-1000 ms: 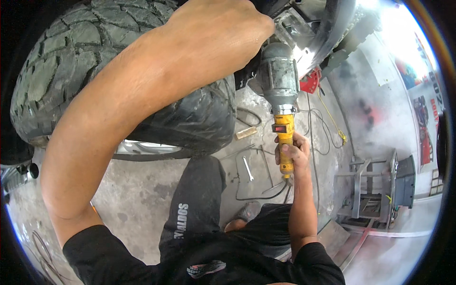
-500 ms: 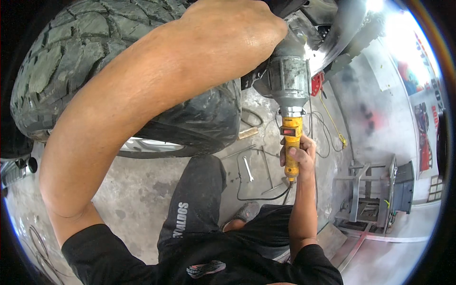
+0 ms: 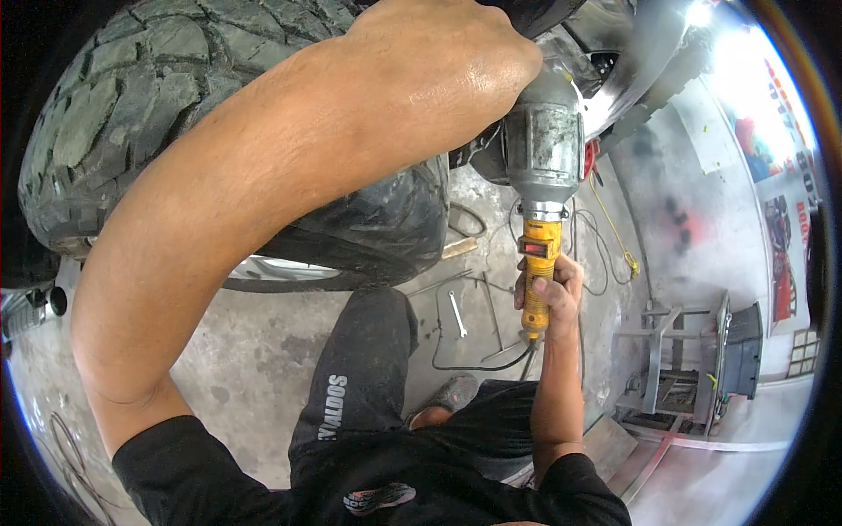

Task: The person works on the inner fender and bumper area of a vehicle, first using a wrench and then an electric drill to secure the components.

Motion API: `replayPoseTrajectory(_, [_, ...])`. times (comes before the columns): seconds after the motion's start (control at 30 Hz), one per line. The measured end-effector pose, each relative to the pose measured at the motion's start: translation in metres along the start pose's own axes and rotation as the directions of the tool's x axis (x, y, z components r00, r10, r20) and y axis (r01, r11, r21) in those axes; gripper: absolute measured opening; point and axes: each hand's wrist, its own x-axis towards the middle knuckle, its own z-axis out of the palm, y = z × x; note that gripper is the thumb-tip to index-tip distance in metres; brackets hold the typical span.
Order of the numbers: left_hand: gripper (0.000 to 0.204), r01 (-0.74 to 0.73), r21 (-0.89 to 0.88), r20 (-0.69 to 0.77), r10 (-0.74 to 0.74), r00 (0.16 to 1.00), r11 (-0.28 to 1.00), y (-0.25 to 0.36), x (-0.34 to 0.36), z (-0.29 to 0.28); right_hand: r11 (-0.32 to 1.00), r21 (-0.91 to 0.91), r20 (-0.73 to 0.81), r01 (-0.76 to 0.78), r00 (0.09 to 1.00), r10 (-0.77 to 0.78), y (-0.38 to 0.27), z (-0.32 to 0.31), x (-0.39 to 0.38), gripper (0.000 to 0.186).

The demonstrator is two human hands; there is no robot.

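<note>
My right hand (image 3: 556, 285) is wrapped around the yellow handle of a corded electric impact wrench (image 3: 545, 140) with a grey metal housing. The tool stands nearly upright in view, its cord leaving the handle's lower end. My left arm arches across a large black tyre (image 3: 158, 114). At the tool's far end is my left hand (image 3: 474, 35), its back towards me and its fingers out of sight. Whether it grips the tool's front cannot be seen. The tool's tip is hidden too, near dark vehicle parts beside the tyre.
A combination wrench (image 3: 458, 314) and a T-shaped bar (image 3: 493, 307) lie on the concrete floor (image 3: 254, 351). Cables (image 3: 596, 241) trail there, with a yellow cord (image 3: 624, 241). A metal frame stand (image 3: 671, 359) is at the right, near a painted wall (image 3: 680, 210). My knee (image 3: 373, 324) is below the tyre.
The impact wrench has shifted slightly right, its handle end tilting a little to the left. My left hand has moved a bit to the right with it.
</note>
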Motion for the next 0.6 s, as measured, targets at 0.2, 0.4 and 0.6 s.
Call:
replayPoseTrajectory(0.2, [0.013,0.01,0.026,0.033,-0.011,0.999,1.0,0.002,0.003,-0.001,1.0,0.005,0.003,0.008,1.0,-0.008,-0.002,0.002,0.002,0.06])
replayPoseTrajectory(0.4, [0.013,0.031,0.02,0.061,-0.032,0.998,0.999,-0.001,0.007,0.003,0.999,0.019,-0.039,0.029,0.999,-0.028,-0.009,0.009,0.001,0.062])
replayPoseTrajectory(0.6, [0.014,0.061,0.019,0.109,-0.063,0.992,0.998,0.002,0.009,-0.005,0.999,0.022,0.006,0.023,1.0,-0.023,-0.008,0.009,0.001,0.059])
